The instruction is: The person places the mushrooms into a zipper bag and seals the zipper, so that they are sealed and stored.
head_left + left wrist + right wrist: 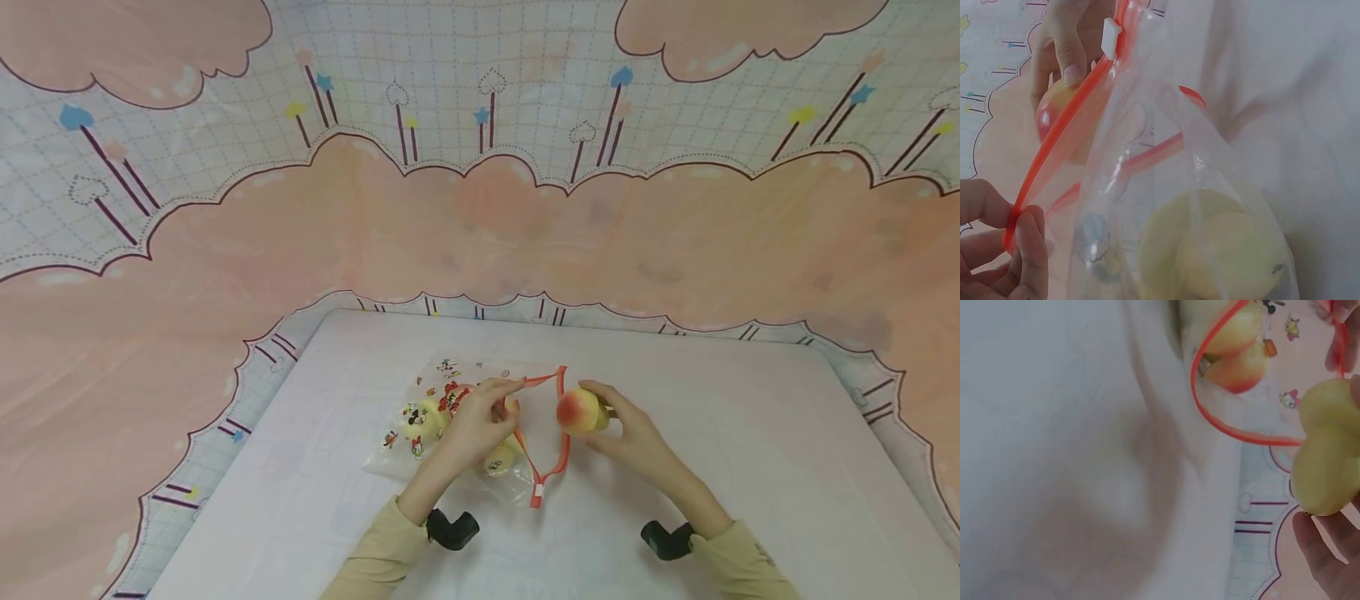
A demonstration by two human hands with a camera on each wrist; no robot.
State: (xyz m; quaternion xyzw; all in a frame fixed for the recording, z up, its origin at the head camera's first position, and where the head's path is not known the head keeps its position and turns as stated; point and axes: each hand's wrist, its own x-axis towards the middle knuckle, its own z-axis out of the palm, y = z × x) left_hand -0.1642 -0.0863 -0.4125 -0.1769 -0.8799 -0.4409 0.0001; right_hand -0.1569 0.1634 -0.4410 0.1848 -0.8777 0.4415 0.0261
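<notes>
A clear zip bag (465, 367) with cartoon prints and an orange zip edge (1066, 134) lies on the table, its mouth spread toward the right. Yellow fruits (1229, 256) and reddish ones (1238, 372) sit inside. My left hand (476, 421) pinches the zip edge between thumb and fingers. Just right of the mouth, my right hand (637, 433) holds a yellow peach (577, 412) with a red blush, thumb and fingers on opposite sides. Two rounded yellow lobes of it show in the right wrist view. The zip's white slider (1111, 39) sits along the orange edge.
A white table (750, 433) lies beneath everything. Black curved pieces, one at the left wrist (453, 530) and one at the right wrist (666, 541), hang below the sleeves. Behind the table rises a patterned cloth (525, 233) with peach-coloured clouds.
</notes>
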